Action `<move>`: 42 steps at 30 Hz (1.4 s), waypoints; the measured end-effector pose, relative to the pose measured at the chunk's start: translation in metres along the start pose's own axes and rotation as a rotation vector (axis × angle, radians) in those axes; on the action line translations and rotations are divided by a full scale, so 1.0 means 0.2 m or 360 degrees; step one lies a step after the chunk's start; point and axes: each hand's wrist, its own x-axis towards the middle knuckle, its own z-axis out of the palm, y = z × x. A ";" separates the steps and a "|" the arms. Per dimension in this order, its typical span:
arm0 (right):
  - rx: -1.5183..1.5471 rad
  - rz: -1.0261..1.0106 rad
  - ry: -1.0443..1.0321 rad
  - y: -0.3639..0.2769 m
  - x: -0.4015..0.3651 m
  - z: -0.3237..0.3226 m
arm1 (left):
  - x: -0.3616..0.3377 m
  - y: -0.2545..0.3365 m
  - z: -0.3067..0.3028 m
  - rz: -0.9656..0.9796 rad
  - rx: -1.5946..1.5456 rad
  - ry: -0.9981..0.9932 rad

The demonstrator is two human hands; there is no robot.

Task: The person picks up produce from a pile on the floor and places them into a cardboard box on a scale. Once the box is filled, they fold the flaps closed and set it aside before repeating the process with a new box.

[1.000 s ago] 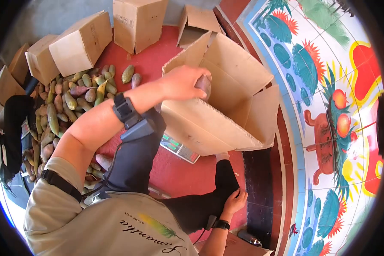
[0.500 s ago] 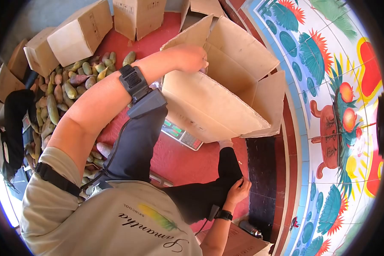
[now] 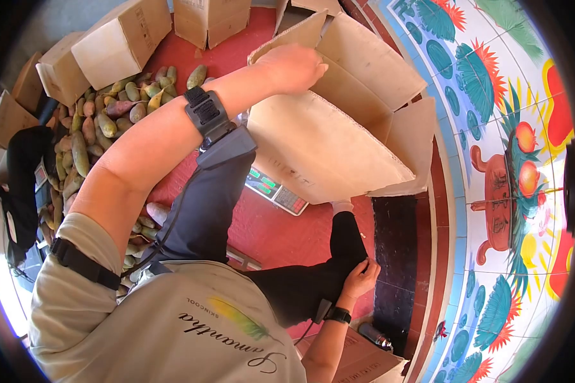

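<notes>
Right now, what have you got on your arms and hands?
Both hands, left and right, are bare: no gloves. The left arm has a short, pale greyish sleeve, a black strap round it, and a chunky black wristband with a dark grey box. A thin dark cable trails nearby. The right wrist has a black band like a watch. The right sleeve is out of sight.

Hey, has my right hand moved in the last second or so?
No, not noticeably. Your right hand stays beside the black trouser leg, in about the same place against the scale: below it and to its right in the picture.
</notes>
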 end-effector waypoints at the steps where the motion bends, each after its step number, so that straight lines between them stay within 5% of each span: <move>1: 0.0002 0.0008 -0.0008 -0.01 0.00 -0.01 | 0.00 0.00 0.01 0.0000 -0.0001 -0.0003; 9: -0.0013 0.0007 -0.0005 -0.01 0.00 -0.01 | -0.11 0.02 0.02 0.0231 -0.0113 0.0711; 22: -0.0038 -0.0014 0.0009 0.00 -0.01 0.00 | -0.48 -0.11 -0.06 0.0733 -0.0219 0.1107; 28: -0.0040 -0.0002 0.0002 0.01 -0.01 0.00 | -0.80 -0.43 0.03 0.0329 -0.0217 0.1016; 34: -0.0070 0.0032 -0.0024 0.02 -0.02 0.00 | -1.28 -0.95 0.45 -0.0339 -0.0163 0.0635; 36: -0.0079 0.0010 -0.0031 0.04 -0.02 0.01 | -1.49 -1.11 0.61 -0.0958 -0.0304 0.0333; 39: -0.0089 -0.0042 -0.0070 0.05 -0.02 0.01 | -1.80 -1.26 0.81 -0.1167 -0.0244 0.0207; 41: -0.0149 -0.0048 -0.0092 0.03 -0.01 0.00 | -1.98 -1.32 0.89 -0.1286 -0.0106 -0.0443; 42: -0.0139 -0.0064 -0.0104 0.03 -0.01 0.00 | -2.08 -1.36 0.97 -0.1309 -0.0107 -0.0441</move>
